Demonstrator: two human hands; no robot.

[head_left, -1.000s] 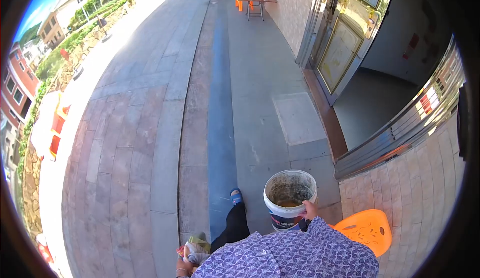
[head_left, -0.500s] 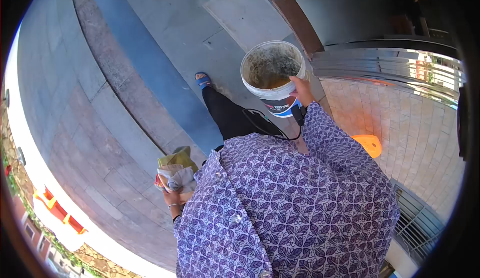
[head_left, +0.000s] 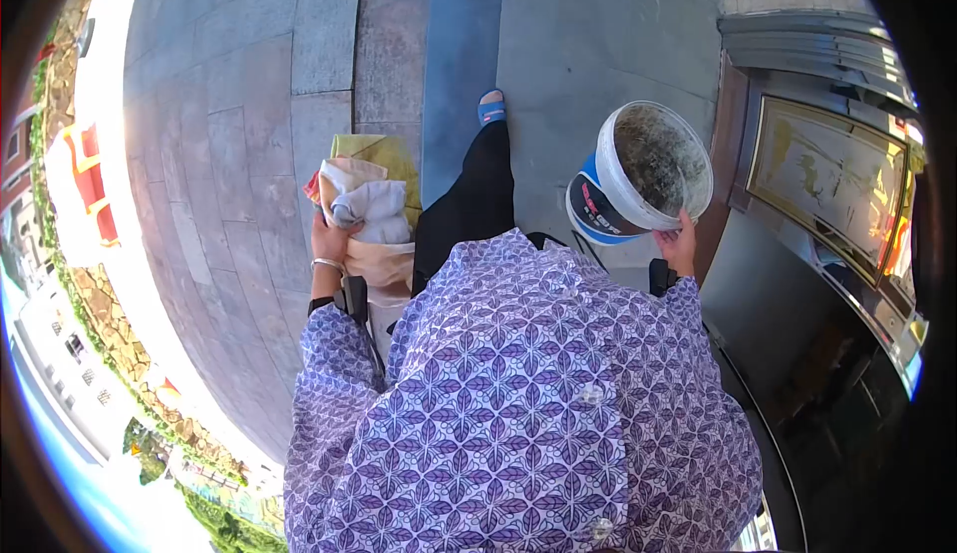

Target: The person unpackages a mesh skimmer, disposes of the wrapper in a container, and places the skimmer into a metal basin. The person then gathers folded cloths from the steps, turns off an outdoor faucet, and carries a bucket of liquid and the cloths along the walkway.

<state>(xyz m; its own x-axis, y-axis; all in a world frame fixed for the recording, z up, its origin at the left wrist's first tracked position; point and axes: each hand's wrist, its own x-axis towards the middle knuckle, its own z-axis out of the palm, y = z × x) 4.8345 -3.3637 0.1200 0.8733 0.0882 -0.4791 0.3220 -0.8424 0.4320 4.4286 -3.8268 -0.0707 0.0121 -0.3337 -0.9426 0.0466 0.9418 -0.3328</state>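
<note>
At my left side, my left hand [head_left: 331, 241] is closed around a bundle of folded cloths [head_left: 371, 204], with white, olive, peach and red fabric showing. Out to the right, my right hand [head_left: 678, 246] grips the rim of a large white paint bucket [head_left: 620, 190] with a blue and black label. The bucket tilts, its mouth facing up and to the right. Its inner wall is stained grey, and the inside holds no item I can make out. A blue sandal [head_left: 491, 108] is on my forward foot.
Grey and pinkish stone paving [head_left: 229, 144] lies to the left, with a blue strip [head_left: 464, 35] running ahead beside my foot. On the right stand a dark door or wall panel [head_left: 797, 324] and a gold-framed panel [head_left: 832, 179]. Red and white objects [head_left: 88, 189] appear at far left.
My body has turned and stepped on, so the doorway with the orange stool has left view. The bucket has swung right and tilts more. Both hands keep their holds.
</note>
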